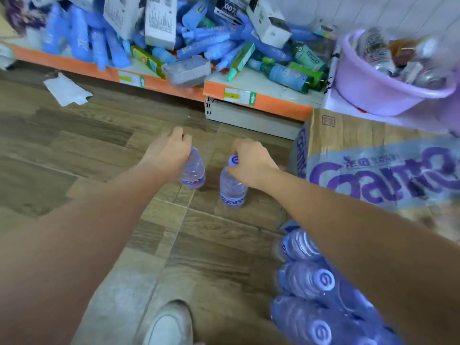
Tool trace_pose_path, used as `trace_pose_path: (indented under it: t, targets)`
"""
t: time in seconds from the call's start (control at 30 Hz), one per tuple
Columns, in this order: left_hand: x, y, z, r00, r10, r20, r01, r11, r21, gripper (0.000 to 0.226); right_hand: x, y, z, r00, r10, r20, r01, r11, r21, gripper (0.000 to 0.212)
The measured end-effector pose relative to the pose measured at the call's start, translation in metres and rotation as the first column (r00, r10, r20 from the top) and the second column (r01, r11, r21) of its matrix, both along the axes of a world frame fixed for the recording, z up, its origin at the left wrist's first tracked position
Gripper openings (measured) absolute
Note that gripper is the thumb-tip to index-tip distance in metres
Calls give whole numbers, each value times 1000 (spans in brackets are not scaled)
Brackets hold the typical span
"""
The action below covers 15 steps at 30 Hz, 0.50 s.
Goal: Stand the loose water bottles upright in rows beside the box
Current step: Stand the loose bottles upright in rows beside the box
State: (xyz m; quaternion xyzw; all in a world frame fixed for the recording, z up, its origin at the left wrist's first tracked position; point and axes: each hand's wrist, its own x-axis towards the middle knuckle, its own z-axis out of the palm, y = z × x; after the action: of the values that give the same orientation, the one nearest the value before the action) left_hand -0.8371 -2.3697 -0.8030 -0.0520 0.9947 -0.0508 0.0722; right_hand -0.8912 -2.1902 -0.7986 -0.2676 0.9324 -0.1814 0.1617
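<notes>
Bottles [193,170] [232,188], tops gripped, directly beneath both hands [169,151] [249,163].

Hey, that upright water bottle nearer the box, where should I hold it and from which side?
Probably by the neck just under the cap, from above, as the right hand does: the bottle stands upright with its narrow top uppermost, and another bottle stands close beside.

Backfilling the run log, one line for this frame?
left hand grips left bottle top | right hand grips right bottle top | both upright beside box
</notes>
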Motion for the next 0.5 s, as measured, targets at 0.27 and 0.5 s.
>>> trace_pose_path:
  t: [0.27,0.5]
  targets:
    - [160,98,74,981,170,93,-171,985,5,37,123,70,59,995,103,-18,-105,984,-145,35]
    - [218,161,84,975,89,204,-102,993,54,38,187,120,67,985,173,-10,-172,972,-161,20]
